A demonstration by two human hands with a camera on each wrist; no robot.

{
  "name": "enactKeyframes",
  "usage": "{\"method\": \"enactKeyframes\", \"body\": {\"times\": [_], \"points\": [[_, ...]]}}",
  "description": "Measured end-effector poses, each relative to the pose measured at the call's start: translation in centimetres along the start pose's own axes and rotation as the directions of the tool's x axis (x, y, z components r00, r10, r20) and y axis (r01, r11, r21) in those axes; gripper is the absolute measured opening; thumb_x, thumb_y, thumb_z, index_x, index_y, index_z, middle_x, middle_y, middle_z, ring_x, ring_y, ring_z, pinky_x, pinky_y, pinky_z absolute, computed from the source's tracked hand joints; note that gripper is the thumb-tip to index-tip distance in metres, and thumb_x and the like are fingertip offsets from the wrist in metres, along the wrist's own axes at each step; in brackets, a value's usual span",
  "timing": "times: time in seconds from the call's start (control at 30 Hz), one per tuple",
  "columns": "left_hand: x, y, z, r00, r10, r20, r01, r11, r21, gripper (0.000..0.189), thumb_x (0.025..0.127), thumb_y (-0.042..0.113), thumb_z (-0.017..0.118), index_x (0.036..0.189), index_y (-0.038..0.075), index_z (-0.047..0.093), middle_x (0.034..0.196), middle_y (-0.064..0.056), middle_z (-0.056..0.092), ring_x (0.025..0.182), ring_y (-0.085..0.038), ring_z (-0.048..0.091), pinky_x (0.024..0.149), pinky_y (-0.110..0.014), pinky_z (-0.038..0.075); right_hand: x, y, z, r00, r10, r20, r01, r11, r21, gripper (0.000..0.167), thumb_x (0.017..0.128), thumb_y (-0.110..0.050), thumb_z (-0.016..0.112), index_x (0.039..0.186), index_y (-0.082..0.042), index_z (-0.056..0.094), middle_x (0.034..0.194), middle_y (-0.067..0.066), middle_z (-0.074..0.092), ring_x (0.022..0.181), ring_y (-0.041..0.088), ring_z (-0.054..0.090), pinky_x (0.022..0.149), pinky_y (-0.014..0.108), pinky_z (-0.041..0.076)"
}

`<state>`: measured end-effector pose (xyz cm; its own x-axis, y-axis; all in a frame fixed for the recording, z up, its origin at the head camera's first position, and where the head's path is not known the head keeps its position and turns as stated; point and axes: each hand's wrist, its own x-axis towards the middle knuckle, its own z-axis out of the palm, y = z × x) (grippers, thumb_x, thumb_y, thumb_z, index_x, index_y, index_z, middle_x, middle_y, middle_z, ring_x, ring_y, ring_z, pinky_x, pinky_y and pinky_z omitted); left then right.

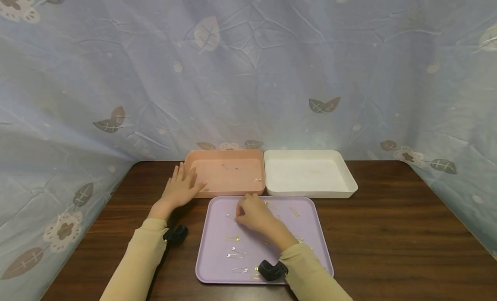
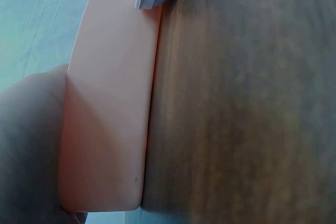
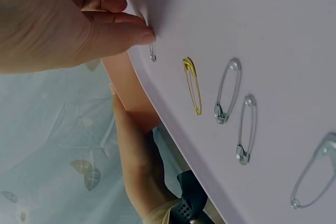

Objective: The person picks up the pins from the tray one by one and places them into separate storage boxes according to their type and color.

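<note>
My right hand (image 1: 254,212) is over the lilac tray (image 1: 206,249), thumb and forefinger pinching a silver safety pin (image 3: 153,53); the fingertips cover part of it. Nearby on that tray lie a gold safety pin (image 3: 192,85) and several silver ones, among them a silver safety pin (image 3: 228,90). My left hand (image 1: 180,191) rests on the left end of the peach tray (image 1: 229,193), fingers spread and the thumb along its front rim. In the left wrist view the outer wall of the peach tray (image 2: 110,103) stands between the hand and the table.
Several silver safety pins (image 1: 225,166) lie in the peach tray. To its right stands a white tray (image 1: 310,194), close against it. All three trays are on a dark wood table (image 1: 396,232). A patterned cloth (image 1: 252,76) hangs behind the table.
</note>
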<state>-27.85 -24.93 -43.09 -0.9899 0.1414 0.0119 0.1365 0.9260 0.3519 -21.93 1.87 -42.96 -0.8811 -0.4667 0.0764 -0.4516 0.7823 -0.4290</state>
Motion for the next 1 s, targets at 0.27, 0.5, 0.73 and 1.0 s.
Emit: {"method": "enactKeyframes", "body": {"times": [0.27, 0.5, 0.73, 1.0], "points": [[0.11, -0.05, 0.10, 1.000, -0.003, 0.004, 0.003, 1.000, -0.004, 0.086, 0.095, 0.066, 0.036, 0.155, 0.007, 0.019, 0.160, -0.030, -0.006, 0.148, -0.050, -0.007, 0.111, -0.073, 0.009, 0.01, 0.14, 0.04, 1.000, -0.002, -0.003, 0.002, 0.998, 0.063, 0.014, 0.079, -0.012, 0.072, 0.067, -0.012, 0.065, 0.076, -0.001, 0.055, 0.079, 0.015, 0.049, 0.083, 0.037, 0.044], [0.19, -0.09, 0.12, 1.000, -0.004, -0.001, 0.004, 1.000, 0.000, 0.085, 0.095, 0.065, 0.037, 0.155, 0.007, 0.019, 0.160, -0.030, -0.006, 0.148, -0.050, -0.005, 0.111, -0.073, 0.010, -0.09, -0.22, -0.05, 1.000, 0.002, -0.016, -0.001, 0.999, 0.039, 0.012, 0.078, -0.011, 0.071, 0.068, -0.012, 0.065, 0.079, 0.001, 0.054, 0.081, 0.018, 0.049, 0.071, 0.030, 0.042], [0.16, -0.06, 0.13, 1.000, -0.005, 0.000, 0.005, 1.000, -0.002, 0.085, 0.096, 0.064, 0.037, 0.155, 0.007, 0.020, 0.160, -0.030, -0.005, 0.148, -0.050, -0.004, 0.111, -0.073, 0.010, -0.15, -0.32, 0.16, 1.000, -0.016, -0.008, 0.016, 1.000, 0.015, 0.010, 0.080, -0.009, 0.069, 0.070, -0.011, 0.067, 0.076, -0.001, 0.053, 0.078, 0.015, 0.049, 0.072, 0.029, 0.042], [0.01, 0.06, -0.02, 1.000, -0.006, 0.004, 0.006, 1.000, -0.004, 0.085, 0.096, 0.064, 0.038, 0.155, 0.006, 0.020, 0.160, -0.030, -0.007, 0.148, -0.050, -0.006, 0.111, -0.073, 0.010, -0.22, -0.41, 0.04, 0.999, -0.041, 0.016, 0.042, 0.996, -0.073, 0.014, 0.084, -0.013, 0.065, 0.070, -0.012, 0.066, 0.075, -0.003, 0.052, 0.076, 0.013, 0.047, 0.071, 0.027, 0.043]]}}
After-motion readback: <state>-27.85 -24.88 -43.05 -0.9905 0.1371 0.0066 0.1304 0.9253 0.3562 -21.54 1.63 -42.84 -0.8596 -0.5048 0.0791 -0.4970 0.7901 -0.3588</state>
